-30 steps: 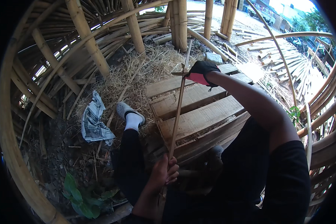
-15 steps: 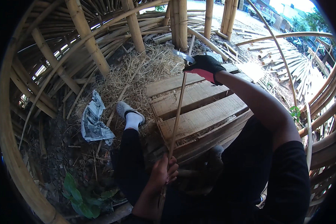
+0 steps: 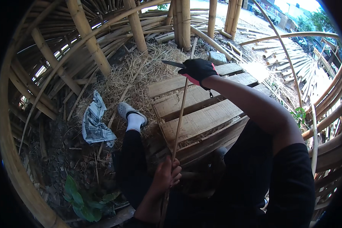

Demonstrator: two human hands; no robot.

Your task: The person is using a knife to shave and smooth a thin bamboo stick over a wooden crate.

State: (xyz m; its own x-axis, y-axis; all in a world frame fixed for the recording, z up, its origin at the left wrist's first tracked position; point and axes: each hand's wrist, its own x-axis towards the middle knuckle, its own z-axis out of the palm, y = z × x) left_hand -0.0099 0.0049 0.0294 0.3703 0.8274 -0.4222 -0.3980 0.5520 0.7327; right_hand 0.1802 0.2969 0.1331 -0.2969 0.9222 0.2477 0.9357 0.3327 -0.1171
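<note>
My bare left hand (image 3: pixel 166 174) is closed round a long, thin bamboo strip (image 3: pixel 181 113) near its lower part. The strip slants up and away across a slatted wooden pallet (image 3: pixel 201 128). Farther along it, my right hand (image 3: pixel 200 71), in a black and pink glove, grips a knife. The dark knife blade (image 3: pixel 172 64) points left, over a heap of straw-like shavings. The strip passes behind the glove and its pale far end (image 3: pixel 194 45) shows beyond. The knife's handle is hidden in my fist.
Bamboo shavings (image 3: pixel 140 72) heap beyond the pallet. Crumpled newspaper (image 3: pixel 97 122) lies left of my shoe (image 3: pixel 130 114). Bamboo posts (image 3: pixel 137 30) and stacked poles (image 3: pixel 98 49) stand behind. A curved bamboo pole (image 3: pixel 17 163) arcs along the left. More cut bamboo (image 3: pixel 292 64) lies at the far right.
My right hand has shifted slightly left and nearer, and turned; the knife blade now points left and looks dark rather than bright. My left hand stays in place on the strip.
</note>
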